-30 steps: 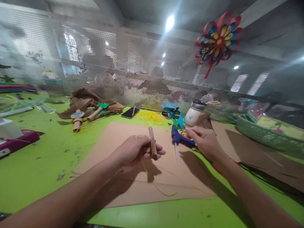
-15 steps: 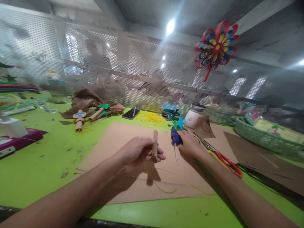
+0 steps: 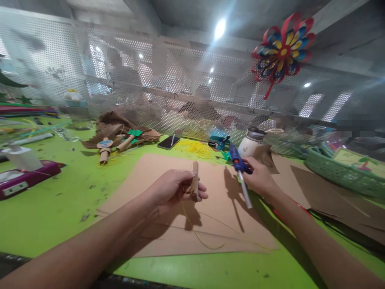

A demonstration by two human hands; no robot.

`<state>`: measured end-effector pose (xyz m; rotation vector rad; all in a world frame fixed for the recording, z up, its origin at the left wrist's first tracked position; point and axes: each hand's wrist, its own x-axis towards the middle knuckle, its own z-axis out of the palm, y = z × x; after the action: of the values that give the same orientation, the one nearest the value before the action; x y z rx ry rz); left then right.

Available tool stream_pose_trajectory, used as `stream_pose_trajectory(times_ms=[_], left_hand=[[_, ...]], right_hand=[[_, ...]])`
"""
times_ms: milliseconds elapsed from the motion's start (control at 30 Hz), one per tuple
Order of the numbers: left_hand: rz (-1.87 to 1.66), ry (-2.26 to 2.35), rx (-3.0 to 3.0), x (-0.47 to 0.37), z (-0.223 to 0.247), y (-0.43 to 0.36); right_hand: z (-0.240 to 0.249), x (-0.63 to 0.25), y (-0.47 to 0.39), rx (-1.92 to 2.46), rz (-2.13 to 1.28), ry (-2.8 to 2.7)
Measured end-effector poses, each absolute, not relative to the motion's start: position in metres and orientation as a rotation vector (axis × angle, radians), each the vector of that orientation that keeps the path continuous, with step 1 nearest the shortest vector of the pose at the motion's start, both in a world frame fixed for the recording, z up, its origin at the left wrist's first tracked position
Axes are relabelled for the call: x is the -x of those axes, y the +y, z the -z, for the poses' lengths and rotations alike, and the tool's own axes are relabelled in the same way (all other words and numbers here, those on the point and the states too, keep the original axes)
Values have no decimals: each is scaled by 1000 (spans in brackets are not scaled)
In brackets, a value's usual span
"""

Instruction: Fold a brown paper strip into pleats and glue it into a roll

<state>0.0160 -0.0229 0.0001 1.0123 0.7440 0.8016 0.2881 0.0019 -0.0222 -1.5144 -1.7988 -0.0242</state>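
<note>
My left hand (image 3: 177, 185) grips a short folded strip of brown paper (image 3: 195, 182) upright between thumb and fingers, over brown paper sheets (image 3: 168, 237). A thin yellow strand (image 3: 192, 228) hangs from beneath this hand onto the sheets. On the right, my right hand (image 3: 258, 174) is closed around the handle of a blue glue gun (image 3: 237, 160), which is raised above the paper and casts a shadow. A clear glue stick (image 3: 246, 192) sticks out of the gun toward me. Part of the glue gun's handle is hidden by my fingers.
Behind are a white bottle (image 3: 251, 142), yellow shreds (image 3: 197, 148) and a phone (image 3: 168, 141). Paper figures (image 3: 104, 148) and a purple power strip (image 3: 30, 176) lie left. A green basket (image 3: 343, 170) stands right. Red scissors (image 3: 294, 208) are partly under my right forearm.
My right hand has lifted the glue gun off the paper and moved it slightly right. My left hand still holds the folded paper strip. The head view has shifted a little.
</note>
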Motion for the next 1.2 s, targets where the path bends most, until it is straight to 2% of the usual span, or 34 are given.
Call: stream_pose_trajectory(times_ms=[200, 267, 367, 467, 833, 1200], left_hand=[[-798, 776, -990, -17, -1, -22], [-811, 775, -971, -17, -4, -23], [-841, 767, -952, -17, -7, -24], [-851, 749, -957, -15, -7, -22], [-836, 719, -1006, -17, -5, -21], [-793, 680, -1082, -17, -3, -23]], right_hand=[[-1, -297, -18, 1679, -146, -1739], [-8, -296, -26, 1666, -295, -1733], [-20, -288, -45, 1314, -797, -1763], [-30, -279, -67, 1001, -1010, -1834], [-37, -261, -83, 1251, -1064, -2039], [-27, -263, -79, 1282, -1039, -2037]])
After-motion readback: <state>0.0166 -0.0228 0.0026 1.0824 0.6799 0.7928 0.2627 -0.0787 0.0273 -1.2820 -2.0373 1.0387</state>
